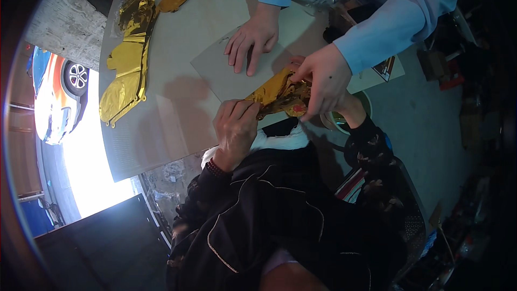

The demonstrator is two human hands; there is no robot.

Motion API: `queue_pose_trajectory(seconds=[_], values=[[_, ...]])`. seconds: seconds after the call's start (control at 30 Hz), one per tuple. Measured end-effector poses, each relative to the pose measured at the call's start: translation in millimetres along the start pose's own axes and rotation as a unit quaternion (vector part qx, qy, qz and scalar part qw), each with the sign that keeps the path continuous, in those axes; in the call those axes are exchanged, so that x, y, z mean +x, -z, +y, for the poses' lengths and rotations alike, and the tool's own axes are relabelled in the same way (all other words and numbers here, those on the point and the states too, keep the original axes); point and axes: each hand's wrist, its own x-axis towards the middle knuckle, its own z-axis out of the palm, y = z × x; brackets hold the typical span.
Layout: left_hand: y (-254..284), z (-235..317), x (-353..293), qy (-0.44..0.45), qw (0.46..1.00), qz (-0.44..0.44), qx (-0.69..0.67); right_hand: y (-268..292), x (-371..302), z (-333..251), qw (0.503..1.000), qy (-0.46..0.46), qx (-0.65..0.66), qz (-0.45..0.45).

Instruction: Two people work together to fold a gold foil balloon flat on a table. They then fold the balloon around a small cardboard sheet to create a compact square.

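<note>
Left hand (235, 129) pinches the crinkled, shiny gold foil piece (269, 90) at the broad pale table's (177, 27) near edge; right hand (351, 109) mostly hidden, its grip impossible to tell. A light-blue-sleeved co-worker's hand (329, 78) meets the foil too: shared handling, seemingly, calling for steady, matched tension.

Dim overall, with one harsh bright spot: the ground outside (89, 172), between eight and nine o'clock, is burnt out to white, its glare hazing the upper edge of the dark panel (102, 245) at eight. Soft, broad shadows lie on the tabletop (199, 21) toward ten; gold foil (269, 90) near the centre gives small glints. The black clothing (264, 205) toward six loses detail; the fisheye bends edges and blackens the rim all round
</note>
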Motion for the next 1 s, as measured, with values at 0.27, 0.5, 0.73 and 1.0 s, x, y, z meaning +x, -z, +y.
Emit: queue_pose_trajectory(seconds=[0.27,0.5,0.73,1.0], values=[[5.5,9.0,15.6,0.023,0.999,0.029,0.012,31.5,69.8,-35.7,0.728,-0.613,0.291,0.099],[8.1,-11.6,11.1,0.104,0.992,-0.017,-0.071,23.3,61.2,-22.0,0.719,-0.478,0.498,0.078],[14.2,-14.7,28.6,0.269,0.955,-0.08,-0.101,54.4,153.2,15.8,0.476,-0.579,0.61,0.257],[19.1,-22.7,33.1,0.311,0.94,-0.095,-0.1,0.4,129.0,-31.4,0.91,-0.135,0.025,-0.391]])
